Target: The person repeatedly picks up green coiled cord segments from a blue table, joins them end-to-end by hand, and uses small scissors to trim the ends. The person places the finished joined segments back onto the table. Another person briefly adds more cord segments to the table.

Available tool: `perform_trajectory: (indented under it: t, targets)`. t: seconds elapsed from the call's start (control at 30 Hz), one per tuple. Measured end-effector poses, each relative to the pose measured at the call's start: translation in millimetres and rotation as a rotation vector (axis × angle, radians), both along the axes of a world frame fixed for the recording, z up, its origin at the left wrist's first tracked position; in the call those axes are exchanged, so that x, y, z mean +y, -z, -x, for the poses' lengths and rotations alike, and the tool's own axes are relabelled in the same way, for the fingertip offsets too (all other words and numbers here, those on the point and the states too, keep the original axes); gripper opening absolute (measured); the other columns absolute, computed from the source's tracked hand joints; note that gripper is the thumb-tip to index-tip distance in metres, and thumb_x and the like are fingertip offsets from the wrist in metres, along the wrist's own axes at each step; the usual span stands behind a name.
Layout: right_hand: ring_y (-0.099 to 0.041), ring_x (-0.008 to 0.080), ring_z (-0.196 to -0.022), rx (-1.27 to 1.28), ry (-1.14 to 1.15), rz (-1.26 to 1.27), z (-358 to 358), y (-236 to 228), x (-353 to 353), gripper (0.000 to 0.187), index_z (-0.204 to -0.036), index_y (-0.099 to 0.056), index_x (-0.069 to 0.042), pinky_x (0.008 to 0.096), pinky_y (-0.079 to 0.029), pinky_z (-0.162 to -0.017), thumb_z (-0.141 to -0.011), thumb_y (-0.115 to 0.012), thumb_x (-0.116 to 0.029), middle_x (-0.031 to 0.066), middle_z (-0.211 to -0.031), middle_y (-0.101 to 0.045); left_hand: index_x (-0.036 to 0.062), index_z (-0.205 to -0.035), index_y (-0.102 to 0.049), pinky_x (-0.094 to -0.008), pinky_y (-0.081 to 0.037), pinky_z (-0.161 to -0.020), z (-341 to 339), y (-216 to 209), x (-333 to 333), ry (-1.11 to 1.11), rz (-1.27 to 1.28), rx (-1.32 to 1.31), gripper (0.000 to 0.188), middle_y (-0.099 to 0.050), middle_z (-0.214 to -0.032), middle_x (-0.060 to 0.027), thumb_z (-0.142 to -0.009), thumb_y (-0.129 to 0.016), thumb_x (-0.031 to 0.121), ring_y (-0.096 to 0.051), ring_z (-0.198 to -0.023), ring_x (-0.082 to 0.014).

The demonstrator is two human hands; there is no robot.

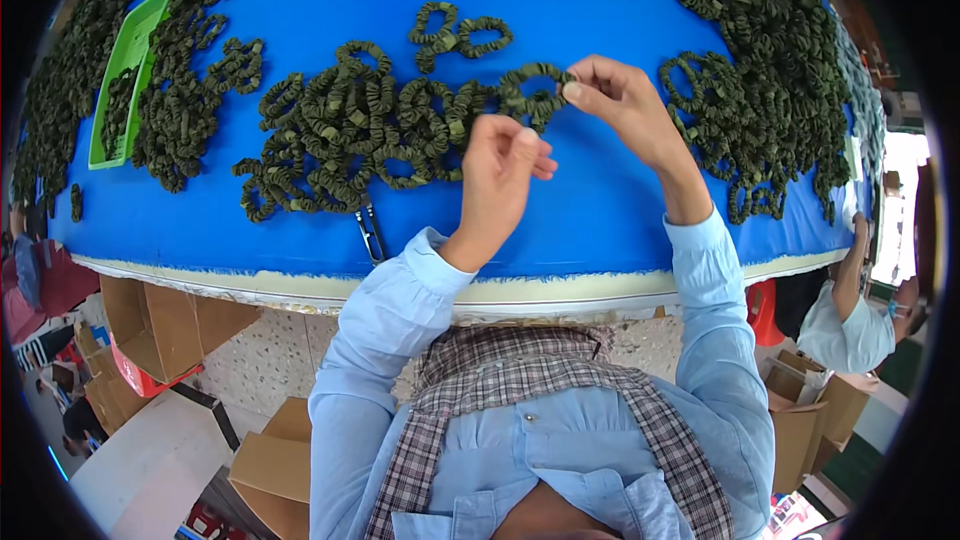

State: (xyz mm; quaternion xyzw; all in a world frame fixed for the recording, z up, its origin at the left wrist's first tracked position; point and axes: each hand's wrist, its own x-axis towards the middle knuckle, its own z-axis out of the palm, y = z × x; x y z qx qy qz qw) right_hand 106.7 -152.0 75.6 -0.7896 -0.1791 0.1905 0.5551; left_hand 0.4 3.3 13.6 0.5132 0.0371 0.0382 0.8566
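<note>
Between thumb and fingertips, my right hand (pixel 625 105) pinches a dark green scrunchie (pixel 532 76) by its right side, holding it over the blue cloth. Just below and left of that ring, my left hand (pixel 500 175) is closed, thumb pressed to curled fingers; whatever they may hold is hidden. A loose pile of similar scrunchies (pixel 345 125) lies left of my hands, and a few more rings (pixel 485 37) rest beyond it. Thread snips (pixel 370 230) lie at the pile's near edge, partly under it.
Big heaps of scrunchies cover the table's right side (pixel 770 90) and far left (pixel 70 90). A green tray (pixel 105 125) stands at left. Cardboard boxes (pixel 170 325) sit below the table edge. Another person's arm (pixel 850 275) reaches in at the right edge.
</note>
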Motion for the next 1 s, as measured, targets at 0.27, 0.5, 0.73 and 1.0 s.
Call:
perform_trajectory:
  t: [0.27,0.5,0.73,1.0]
  targets:
    - [-0.047,0.0032,-0.070,0.203,0.077,-0.075,49,19,-28,0.022,-0.091,-0.063,-0.003,0.0204,-0.038,-0.063,-0.091,-0.066,-0.025,-0.0043,-0.076,-0.056,-0.0001,-0.123,-0.045,-0.0351,-0.054,-0.077,-3,-7,5,0.086,0.123,0.008,0.030,-0.062,-0.108,-0.0144,-0.098,-0.053,0.016,-0.061,-0.100,-0.0196]
    - [-0.046,0.0029,-0.069,0.184,0.127,-0.121,57,29,-30,0.021,-0.094,-0.063,-0.002,0.0203,-0.037,-0.062,-0.092,-0.064,-0.024,-0.0047,-0.076,-0.055,0.0002,-0.124,-0.045,-0.0347,-0.053,-0.080,-4,-7,4,0.133,0.117,0.042,0.031,-0.062,-0.108,-0.0143,-0.098,-0.053,0.015,-0.061,-0.101,-0.0190]
    - [-0.049,0.0043,-0.072,0.178,0.150,-0.159,60,33,-28,0.022,-0.102,-0.063,-0.001,0.0204,-0.040,-0.065,-0.093,-0.062,-0.022,-0.0031,-0.081,-0.058,-0.0002,-0.123,-0.046,-0.0354,-0.054,-0.080,-5,-4,4,0.146,0.153,0.060,0.030,-0.062,-0.109,-0.0140,-0.098,-0.053,0.015,-0.061,-0.100,-0.0190]
    - [-0.052,0.0059,-0.076,0.205,0.182,-0.252,58,31,-30,0.027,-0.107,-0.062,-0.001,0.0213,-0.042,-0.066,-0.094,-0.062,-0.025,-0.0015,-0.085,-0.059,-0.0009,-0.122,-0.047,-0.0348,-0.054,-0.080,-6,-2,3,0.114,0.169,0.083,0.029,-0.062,-0.111,-0.0144,-0.098,-0.052,0.014,-0.062,-0.097,-0.0187]
